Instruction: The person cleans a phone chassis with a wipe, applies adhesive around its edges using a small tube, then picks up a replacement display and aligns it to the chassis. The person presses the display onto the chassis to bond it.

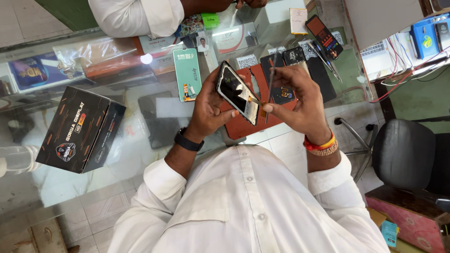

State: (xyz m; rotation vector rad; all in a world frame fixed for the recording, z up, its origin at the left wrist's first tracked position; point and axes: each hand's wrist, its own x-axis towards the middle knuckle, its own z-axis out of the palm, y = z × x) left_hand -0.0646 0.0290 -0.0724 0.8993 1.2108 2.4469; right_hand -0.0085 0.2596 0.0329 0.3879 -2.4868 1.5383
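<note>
Glass tabotop? No.

Glass tabletop (140, 100) | left hand (208, 110) fingers grip opened phone (238, 93) above red mat (243, 126) | right hand (300, 100) fingers pinch tweezers (271, 84) at its edge | phone open, inner work seemingly unfinished, nothing refitted | black box (79, 129) left.

Glossy glass on the phone (238, 92), its rim bright metal, catching the light; thin steel tweezers (271, 84) shine above it. Underneath, a matt rust-red rubbery mat (243, 125) on the clear, reflective glass counter (140, 136). Black cardboard box (79, 130), satin print. Teal card packet (187, 74), smooth. Crinkled clear plastic bag (89, 52) glinting; white cotton shirt (248, 206), soft and matt
</note>
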